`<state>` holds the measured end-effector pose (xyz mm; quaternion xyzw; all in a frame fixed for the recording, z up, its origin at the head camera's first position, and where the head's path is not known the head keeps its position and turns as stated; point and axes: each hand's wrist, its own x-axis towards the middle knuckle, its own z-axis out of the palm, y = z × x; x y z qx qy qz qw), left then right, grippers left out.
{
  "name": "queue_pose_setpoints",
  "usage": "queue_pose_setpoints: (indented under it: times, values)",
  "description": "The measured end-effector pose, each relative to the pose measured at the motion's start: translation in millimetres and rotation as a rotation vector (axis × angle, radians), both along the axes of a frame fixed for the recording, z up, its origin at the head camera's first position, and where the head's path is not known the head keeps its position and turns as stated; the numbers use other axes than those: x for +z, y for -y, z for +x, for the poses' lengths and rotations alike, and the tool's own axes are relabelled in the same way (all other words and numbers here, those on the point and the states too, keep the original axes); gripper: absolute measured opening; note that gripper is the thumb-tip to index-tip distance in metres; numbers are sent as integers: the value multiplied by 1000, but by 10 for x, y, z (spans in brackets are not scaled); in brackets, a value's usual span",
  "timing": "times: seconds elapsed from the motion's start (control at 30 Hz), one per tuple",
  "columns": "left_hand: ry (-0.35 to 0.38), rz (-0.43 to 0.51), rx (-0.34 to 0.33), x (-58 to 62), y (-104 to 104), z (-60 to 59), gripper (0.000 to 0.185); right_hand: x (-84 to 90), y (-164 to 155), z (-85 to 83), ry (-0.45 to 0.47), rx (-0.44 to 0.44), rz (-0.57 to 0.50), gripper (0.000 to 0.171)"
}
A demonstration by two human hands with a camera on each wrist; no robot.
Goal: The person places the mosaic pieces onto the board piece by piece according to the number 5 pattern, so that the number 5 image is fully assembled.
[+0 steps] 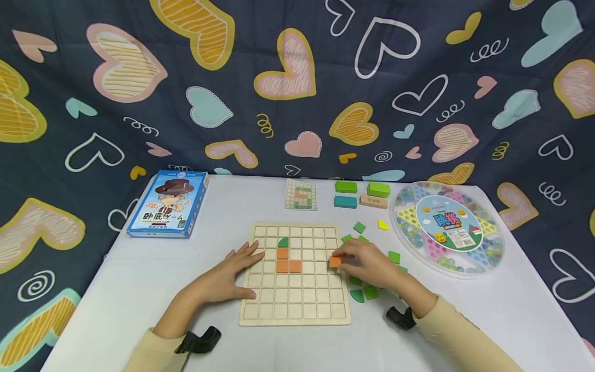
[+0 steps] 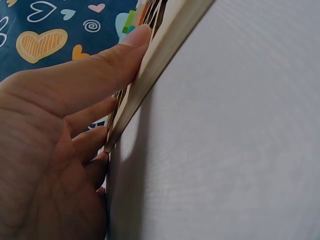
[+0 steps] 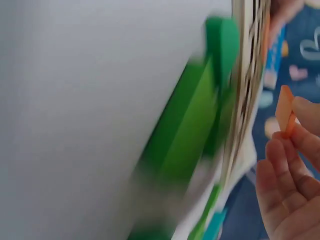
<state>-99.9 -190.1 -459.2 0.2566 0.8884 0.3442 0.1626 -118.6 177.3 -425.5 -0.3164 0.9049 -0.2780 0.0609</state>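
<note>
A white-topped table [image 1: 125,284] is seen across the lower half of the head view. On it, a blue box [image 1: 169,204] is placed at centre left, a gridded wooden board [image 1: 309,311] at lower centre, a patterned card [image 1: 300,194] above that. Two green blocks [image 1: 346,187], a teal block [image 1: 345,201], a wooden block [image 1: 374,201], a round clear case [image 1: 450,222] and scattered green pieces [image 1: 394,257] are laid right of centre.

A dark navy cloth [image 1: 260,15] printed with hearts [image 1: 293,67] in yellow, pink, pale blue and white outline, plus small spirals [image 1: 383,156] and squiggles [image 1: 141,126], spans the background beyond the far edge of a white table [image 1: 251,199] under soft, fairly even light
</note>
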Motion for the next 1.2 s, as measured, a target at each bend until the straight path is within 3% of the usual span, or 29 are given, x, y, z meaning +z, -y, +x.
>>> queue_pose_setpoints:
  times: [0.2,0.4,0.6,0.7,0.93,1.07,1.2]
  values:
    - [2,1,-9,-40,-24,28,91,-78,411,-51,-26,149,95,24]
    - [-7,-2,-2,-5,-23,20,91,-87,592,-89,-90,164,185,21]
    - [-9,-7,4,25,1,8,91,-44,555,-131,-4,160,128,30]
    - [-8,-7,4,22,-4,4,91,-12,393,-188,39,108,65,34]
    - [-7,-12,10,34,5,-3,91,44,-204,-547,-23,-138,-18,31]
    - [-1,-3,7,21,7,3,91,-10,-424,-726,43,-262,18,32]
    - [-1,-7,3,12,2,10,91,-71,-488,-815,102,-295,80,31]
